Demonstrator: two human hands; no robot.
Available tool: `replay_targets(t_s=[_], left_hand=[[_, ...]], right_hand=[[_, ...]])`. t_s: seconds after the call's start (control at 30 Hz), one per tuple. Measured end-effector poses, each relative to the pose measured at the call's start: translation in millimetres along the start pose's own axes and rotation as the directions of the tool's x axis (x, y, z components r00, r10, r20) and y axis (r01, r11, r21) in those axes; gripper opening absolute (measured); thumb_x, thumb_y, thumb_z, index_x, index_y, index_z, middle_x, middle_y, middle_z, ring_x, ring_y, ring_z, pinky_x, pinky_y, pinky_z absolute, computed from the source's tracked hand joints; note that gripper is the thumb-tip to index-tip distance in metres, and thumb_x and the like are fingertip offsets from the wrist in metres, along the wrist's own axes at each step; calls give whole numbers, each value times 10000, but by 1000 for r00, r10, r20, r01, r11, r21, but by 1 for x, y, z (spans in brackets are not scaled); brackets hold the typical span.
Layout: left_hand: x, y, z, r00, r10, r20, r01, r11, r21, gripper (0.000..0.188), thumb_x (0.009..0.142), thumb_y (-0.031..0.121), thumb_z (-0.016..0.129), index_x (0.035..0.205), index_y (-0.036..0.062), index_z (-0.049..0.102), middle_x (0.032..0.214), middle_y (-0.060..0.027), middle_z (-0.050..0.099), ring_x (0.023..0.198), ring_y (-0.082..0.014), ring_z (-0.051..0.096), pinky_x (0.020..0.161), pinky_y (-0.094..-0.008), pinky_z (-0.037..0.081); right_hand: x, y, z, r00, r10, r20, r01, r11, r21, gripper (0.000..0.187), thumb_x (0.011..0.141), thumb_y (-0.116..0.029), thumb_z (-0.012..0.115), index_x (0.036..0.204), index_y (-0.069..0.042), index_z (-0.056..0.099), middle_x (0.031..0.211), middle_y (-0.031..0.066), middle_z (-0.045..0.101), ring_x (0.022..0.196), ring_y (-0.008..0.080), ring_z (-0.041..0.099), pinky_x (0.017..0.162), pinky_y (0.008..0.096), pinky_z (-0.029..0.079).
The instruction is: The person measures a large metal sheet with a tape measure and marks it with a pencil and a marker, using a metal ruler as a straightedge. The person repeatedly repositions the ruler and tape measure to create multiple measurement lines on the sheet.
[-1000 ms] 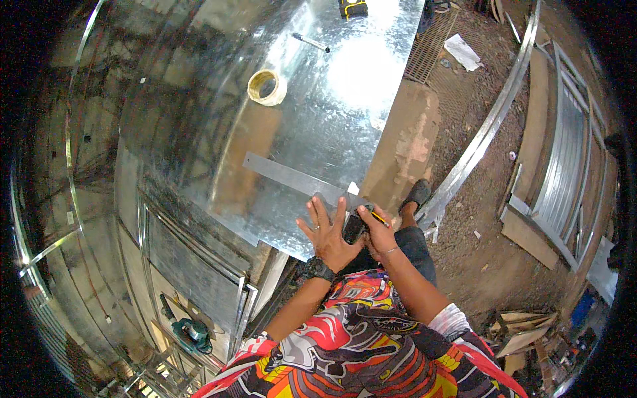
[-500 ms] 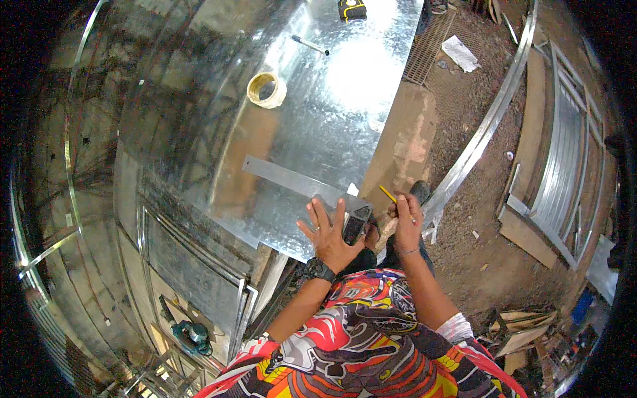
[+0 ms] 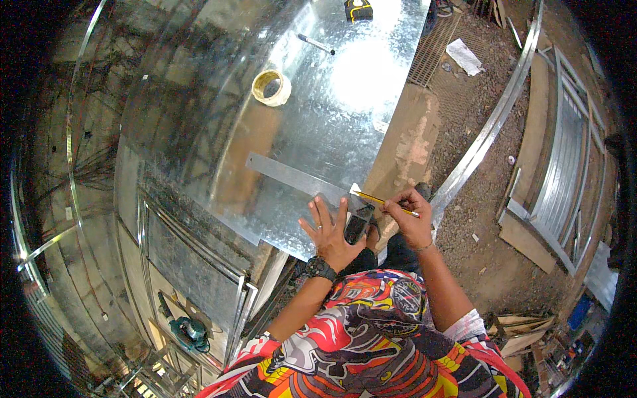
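A try square with a long grey blade (image 3: pixel 292 177) and a dark stock (image 3: pixel 358 222) lies at the near right edge of a shiny metal sheet (image 3: pixel 318 126). My left hand (image 3: pixel 333 242) presses on it with fingers spread, the fingertips by the blade and the thumb beside the stock. In my right hand (image 3: pixel 413 215) is a yellow and black pencil (image 3: pixel 375 198), pinched between thumb and fingers. Its tip points left, at the sheet's edge near the corner where blade and stock meet; whether it touches the metal I cannot tell.
Farther up the sheet lie a tape roll (image 3: pixel 271 88), a marker (image 3: pixel 316 44) and a tape measure (image 3: pixel 358 10). A long metal channel (image 3: pixel 488 136) runs along the right. At lower left, a teal power tool (image 3: pixel 189 333) rests near metal frames (image 3: pixel 192 245).
My right hand has turned and brought the pencil left, its tip now by the square's corner. My left hand stays on the square. The whole view has shifted slightly.
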State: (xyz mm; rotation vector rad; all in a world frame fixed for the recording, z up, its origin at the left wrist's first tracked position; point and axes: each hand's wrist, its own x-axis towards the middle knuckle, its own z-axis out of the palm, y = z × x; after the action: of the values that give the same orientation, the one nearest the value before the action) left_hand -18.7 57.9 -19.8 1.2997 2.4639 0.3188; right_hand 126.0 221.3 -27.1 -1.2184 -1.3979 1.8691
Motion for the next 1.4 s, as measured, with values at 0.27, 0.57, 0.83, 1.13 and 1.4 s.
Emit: replay_targets(t_s=[0.27, 0.57, 0.83, 1.13, 1.4], left_hand=[[1, 0, 0, 1000, -14, 25, 14, 1000, 5, 1191, 689, 522, 851, 1680, 275, 240, 1711, -334, 11, 1589, -521, -20, 1126, -826, -6], [2, 2, 0, 1000, -8, 6, 8, 1000, 22, 1182, 700, 533, 845, 1680, 280, 235, 1709, -336, 17, 1586, -528, -16, 1125, -829, 9], [1, 1, 0, 1000, -18, 20, 18, 1000, 23, 1178, 701, 533, 847, 1678, 283, 238, 1701, -350, 19, 1577, -547, -1, 1128, -826, 16], [-3, -4, -1, 1000, 29, -8, -29, 999, -37, 1180, 681, 492, 864, 1672, 259, 267, 1697, -359, 25, 1577, -548, -8, 1131, -822, -9], [-6, -6, -1, 998, 57, -32, -59, 997, -56, 1196, 675, 480, 858, 1677, 229, 254, 1699, -355, 30, 1580, -542, -11, 1125, -826, -32]], right_hand=[[7, 7, 1, 998, 56, 41, -52, 995, -84, 170, 926, -59, 763, 943, -32, 596, 875, 81, 728, 810, 142, 709, 749, 280, 578], [12, -22, -1, 986, -36, 163, 60, 988, -143, 137, 910, -80, 762, 900, -37, 632, 820, 33, 695, 751, 93, 646, 678, 245, 504], [-9, -62, -16, 997, -53, 56, 68, 951, -303, 136, 900, -78, 746, 912, -38, 617, 804, 13, 641, 737, 99, 619, 676, 270, 503], [-33, -7, -32, 991, -29, -134, -2, 975, -222, 120, 968, -72, 715, 976, -7, 614, 881, 70, 717, 768, 123, 678, 702, 276, 552], [-52, 17, -34, 989, -18, -144, -6, 986, -166, 131, 953, -113, 726, 953, -30, 624, 863, 53, 699, 789, 134, 658, 732, 292, 539]])
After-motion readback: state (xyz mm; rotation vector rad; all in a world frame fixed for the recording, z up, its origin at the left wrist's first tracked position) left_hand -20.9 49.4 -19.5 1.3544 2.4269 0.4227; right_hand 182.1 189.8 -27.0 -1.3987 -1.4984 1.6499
